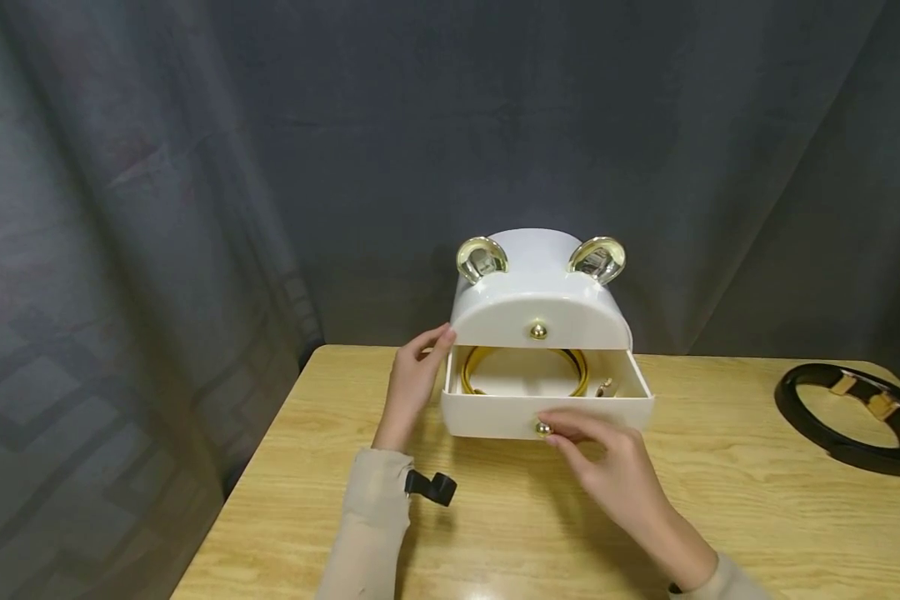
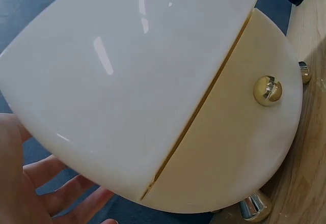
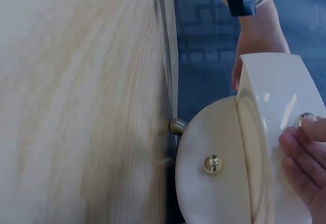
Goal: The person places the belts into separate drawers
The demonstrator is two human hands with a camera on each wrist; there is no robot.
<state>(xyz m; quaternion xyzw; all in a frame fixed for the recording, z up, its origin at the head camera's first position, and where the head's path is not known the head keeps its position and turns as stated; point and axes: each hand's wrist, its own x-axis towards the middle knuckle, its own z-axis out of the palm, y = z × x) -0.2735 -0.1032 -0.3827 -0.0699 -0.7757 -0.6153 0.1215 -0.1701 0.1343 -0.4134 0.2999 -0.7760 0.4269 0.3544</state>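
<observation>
A white box [image 1: 540, 267] with two shiny gold ears and a rounded top stands on the table, its lower drawer [image 1: 480, 417] pulled out. In that drawer lie a curved yellow band [image 1: 581, 367] and a small gold-and-dark item [image 1: 606, 387] whose kind I cannot tell. My right hand [image 1: 607, 467] pinches the drawer's round gold knob [image 1: 543, 428] between thumb and fingers. At the box's left side, my left hand [image 1: 412, 375] touches the edge. The left wrist view shows its fingers [image 2: 71, 193] extended along the box, partly hidden behind it. The upper drawer's knob [image 1: 538, 331] is untouched.
A coiled black belt [image 1: 802, 425] with gold metal parts lies at the right of the wooden table [image 1: 720, 517]. Dark grey curtains [image 1: 390, 167] hang behind and to the left. A black camera mount [image 1: 431, 487] sticks out from my left sleeve.
</observation>
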